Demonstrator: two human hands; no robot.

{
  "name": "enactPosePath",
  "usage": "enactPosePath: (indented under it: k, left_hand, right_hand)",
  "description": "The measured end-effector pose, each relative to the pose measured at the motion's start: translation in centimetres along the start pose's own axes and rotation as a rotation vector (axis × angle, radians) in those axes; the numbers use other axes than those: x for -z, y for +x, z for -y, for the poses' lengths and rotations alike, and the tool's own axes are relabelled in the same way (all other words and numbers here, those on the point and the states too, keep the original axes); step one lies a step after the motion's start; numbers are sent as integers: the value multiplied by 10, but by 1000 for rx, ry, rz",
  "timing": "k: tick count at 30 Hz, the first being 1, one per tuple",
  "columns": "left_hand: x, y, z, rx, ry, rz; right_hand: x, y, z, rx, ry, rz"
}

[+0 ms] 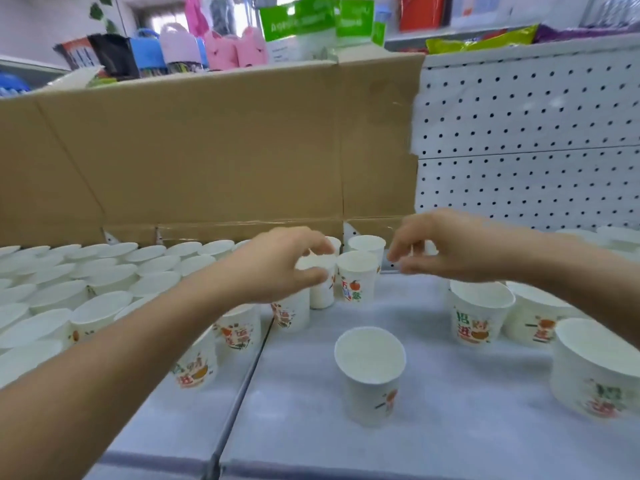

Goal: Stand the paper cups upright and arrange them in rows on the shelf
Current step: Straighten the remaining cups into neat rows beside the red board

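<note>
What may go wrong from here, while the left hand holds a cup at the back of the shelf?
1. The left hand grips a cup by its rim, right beside the upright printed cup; setting it down may knock that one over.
2. The left forearm passes low over the front row cups; if the arm drops, it may tip them.
3. The lone cup stands apart in the open, where either arm might hit it when pulling back.

white cups (370, 372), orange-green print.
</note>
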State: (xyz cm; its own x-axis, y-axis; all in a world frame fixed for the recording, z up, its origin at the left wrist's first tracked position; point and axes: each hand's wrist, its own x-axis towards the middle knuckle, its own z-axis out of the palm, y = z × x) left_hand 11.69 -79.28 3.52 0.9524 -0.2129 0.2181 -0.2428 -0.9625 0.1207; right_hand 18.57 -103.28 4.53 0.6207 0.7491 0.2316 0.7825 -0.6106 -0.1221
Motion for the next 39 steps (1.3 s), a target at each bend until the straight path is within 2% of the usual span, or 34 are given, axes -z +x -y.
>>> enactPosePath:
  k: [4, 9, 12, 16, 18, 20, 22, 26, 31, 34, 39]
  left_hand:
    - [-22, 42, 15, 114, 241, 100]
    - [-36, 61, 18, 109, 234, 132]
    - [-28, 49, 15, 66, 128, 207]
    - [-10, 29, 5, 17, 26, 358]
    - [3, 37, 10, -5, -87, 300]
    - [11, 61, 28, 7, -147, 129]
    - [6, 87, 48, 56, -86, 54]
    - [-23, 120, 77, 51, 60, 205]
    - [-41, 134, 88, -21, 95, 164]
    - [-46, 141, 80, -53, 54, 133]
    - [-54, 152, 59, -108, 43, 82]
  right_hand:
    - [-29, 51, -13, 36, -201, 119]
    - [-51, 76, -18, 135, -408, 198]
    - [-44, 61, -19, 194, -355, 292]
    - [-19, 31, -6, 193, -146, 462]
    - [-6, 33, -8, 145, 14, 396]
    - [4, 51, -24, 81, 137, 242]
    - [4, 75, -43, -8, 114, 129]
    - [-25, 111, -65, -105, -29, 182]
    - [-48, 129, -69, -65, -236, 226]
    - [-45, 126, -70, -41, -266, 215]
    - [-37, 111, -80, -113, -314, 236]
